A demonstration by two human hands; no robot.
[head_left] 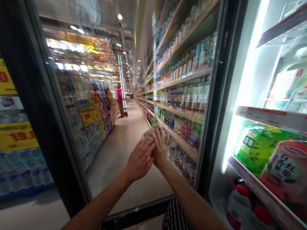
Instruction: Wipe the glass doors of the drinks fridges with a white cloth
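A crumpled whitish cloth [146, 132] is bunched at my hands, in front of the glass door [115, 179] of a drinks cooler. My right hand [160, 147] grips it, fingers bent over the top. Close against that hand, my left hand [141, 156] also holds the cloth, its fingers overlapping at the inner side. The palms and much of the cloth are hidden. Whether the cloth touches the glass, I cannot tell. A dark frame [136, 209] borders the glass.
Right of the door, the lit cooler holds green pouches [255, 148], pink pouches [285, 169] and red-capped bottles [240, 201]. Bottle shelves [182, 111] show in the glass. A person in a pink top [120, 95] stands down the aisle. Packed bottles with yellow price signs [19, 135] are at left.
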